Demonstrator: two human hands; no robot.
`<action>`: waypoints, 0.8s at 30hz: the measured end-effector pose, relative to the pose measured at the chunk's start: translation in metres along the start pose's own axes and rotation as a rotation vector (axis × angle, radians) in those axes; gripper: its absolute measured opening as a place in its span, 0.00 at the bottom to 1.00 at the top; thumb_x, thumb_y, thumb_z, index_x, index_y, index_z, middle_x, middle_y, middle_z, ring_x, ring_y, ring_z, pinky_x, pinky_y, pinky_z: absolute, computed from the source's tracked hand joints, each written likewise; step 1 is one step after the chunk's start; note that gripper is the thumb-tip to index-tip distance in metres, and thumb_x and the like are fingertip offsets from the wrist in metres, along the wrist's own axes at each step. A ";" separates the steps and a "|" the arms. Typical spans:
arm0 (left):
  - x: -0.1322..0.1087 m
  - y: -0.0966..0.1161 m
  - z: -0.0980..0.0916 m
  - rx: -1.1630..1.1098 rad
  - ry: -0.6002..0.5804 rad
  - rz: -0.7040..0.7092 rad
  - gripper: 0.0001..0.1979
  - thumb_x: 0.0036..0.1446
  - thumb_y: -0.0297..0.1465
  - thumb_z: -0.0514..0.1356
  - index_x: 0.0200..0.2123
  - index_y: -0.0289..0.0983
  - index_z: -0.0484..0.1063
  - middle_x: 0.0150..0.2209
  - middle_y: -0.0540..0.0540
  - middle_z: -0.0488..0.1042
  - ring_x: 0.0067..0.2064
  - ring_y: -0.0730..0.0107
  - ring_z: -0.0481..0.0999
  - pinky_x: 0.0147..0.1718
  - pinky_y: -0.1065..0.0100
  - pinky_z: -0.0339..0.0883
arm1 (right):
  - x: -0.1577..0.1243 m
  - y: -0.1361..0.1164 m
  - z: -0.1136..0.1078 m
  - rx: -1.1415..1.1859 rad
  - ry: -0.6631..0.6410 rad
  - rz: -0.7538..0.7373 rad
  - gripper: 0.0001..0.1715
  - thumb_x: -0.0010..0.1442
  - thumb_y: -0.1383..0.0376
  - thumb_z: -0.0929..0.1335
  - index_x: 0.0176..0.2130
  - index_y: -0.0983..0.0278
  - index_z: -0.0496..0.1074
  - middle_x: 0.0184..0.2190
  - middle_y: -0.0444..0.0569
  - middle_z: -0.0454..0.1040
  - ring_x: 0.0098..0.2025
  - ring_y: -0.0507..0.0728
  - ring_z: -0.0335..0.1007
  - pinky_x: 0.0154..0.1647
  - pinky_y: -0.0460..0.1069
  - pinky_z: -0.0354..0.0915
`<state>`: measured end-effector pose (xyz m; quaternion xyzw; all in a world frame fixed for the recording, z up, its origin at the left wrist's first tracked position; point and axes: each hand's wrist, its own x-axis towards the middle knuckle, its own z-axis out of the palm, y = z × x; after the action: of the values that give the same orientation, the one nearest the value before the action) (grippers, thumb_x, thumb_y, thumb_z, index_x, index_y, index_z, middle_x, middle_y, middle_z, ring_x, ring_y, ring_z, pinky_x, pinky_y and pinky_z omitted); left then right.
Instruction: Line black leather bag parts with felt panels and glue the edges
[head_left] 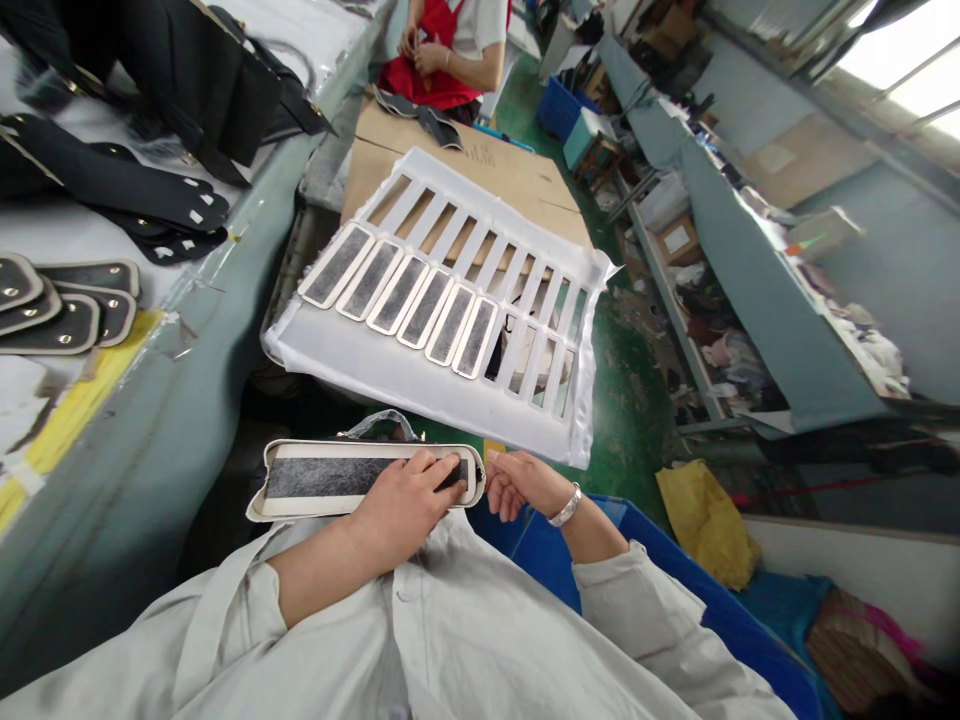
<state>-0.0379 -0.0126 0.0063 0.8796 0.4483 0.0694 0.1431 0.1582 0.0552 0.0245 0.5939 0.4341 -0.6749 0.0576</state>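
A long handbag (322,478) lies across my lap, its pale-rimmed side with a dark speckled panel facing up. A plastic-wrapped handle rises at its far edge. My left hand (405,503) holds the bag near its right end, fingers bent over the dark panel. My right hand (525,485) is closed beside the bag's right end, with thumb and forefinger pinched at the rim. Whatever those fingertips hold is too small to make out. Beyond the bag, several dark panels with pale borders (407,297) lie in a row on a white slotted rack (360,352).
Cardboard (517,180) lies behind the rack, and a person in red (442,55) works there. The left table (199,270) carries black bag parts (150,195) and stacked dark pieces (71,310). A blue bin (547,550) stands at my right, near a yellow sack (705,520).
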 end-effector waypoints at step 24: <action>0.000 0.000 0.000 0.033 0.009 0.015 0.15 0.59 0.31 0.54 0.50 0.46 0.67 0.59 0.49 0.62 0.49 0.60 0.64 0.42 0.62 0.63 | 0.001 0.004 0.014 -0.467 0.210 -0.237 0.20 0.61 0.61 0.59 0.20 0.64 0.60 0.15 0.45 0.72 0.13 0.47 0.65 0.14 0.40 0.57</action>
<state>-0.0380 -0.0123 0.0063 0.8848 0.4435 0.0669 0.1263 0.1494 0.0439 0.0209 0.5765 0.6478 -0.4933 0.0680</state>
